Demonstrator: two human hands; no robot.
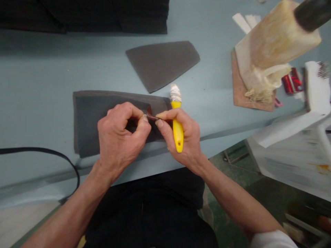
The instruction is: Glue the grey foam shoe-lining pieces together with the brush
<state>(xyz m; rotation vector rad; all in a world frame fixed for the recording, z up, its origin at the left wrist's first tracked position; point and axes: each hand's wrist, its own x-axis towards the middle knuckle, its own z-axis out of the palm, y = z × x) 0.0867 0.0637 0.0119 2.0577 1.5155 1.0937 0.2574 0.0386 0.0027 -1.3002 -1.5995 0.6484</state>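
Observation:
Between both hands is a small dark reddish-brown strip (151,115). My left hand (122,132) pinches its left end between thumb and forefinger. The thumb and forefinger of my right hand (182,132) pinch the other end, while a yellow-handled brush (178,129) with a whitish, coated tip is tucked among that hand's fingers, tip pointing away from me. Beneath the hands lie overlapping dark grey sheets (89,120) near the table's front edge. Farther back rests a separate grey cut piece (165,63).
Stacks of black material (116,15) stand at the back left. At the right, a glue-stained container (274,41) sits on a brown board (239,89), beside a red object (292,81) and white sheets (319,89). A black cord (51,151) curves over the front left edge.

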